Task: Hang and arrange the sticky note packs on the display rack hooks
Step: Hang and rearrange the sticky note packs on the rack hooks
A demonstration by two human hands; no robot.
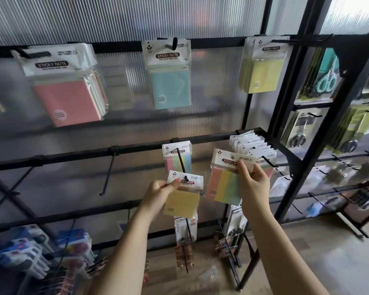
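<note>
**Yellow and striped packs being hung, middle rail**

Yellow sticky note pack (182, 193): being pinched at the left edge of its white header card by the left hand (158, 193), thumb on top. The header is being held at the tip of the centre hook (182, 161), apparently so that the punched hole can be threaded on; whether the tip is already through cannot be told.

Striped pack (226, 183) (pink, yellow, green, blue): being held up by the right hand (254, 182), fingers curled round its header's right edge, just beside the right hook (268, 161), probably waiting its turn.

One striped pack (176, 158) is hanging at the back of the centre hook; a row of packs (251, 143) is filling the right hook.

Empty hook (109, 173): being left free further left on the same rail.

Upper rail: pink pack (68, 99), blue pack (170, 86) and pale yellow pack (262, 75) are being displayed by colour.

Side rack: scissors (326, 79) are being shown in packets.
</note>
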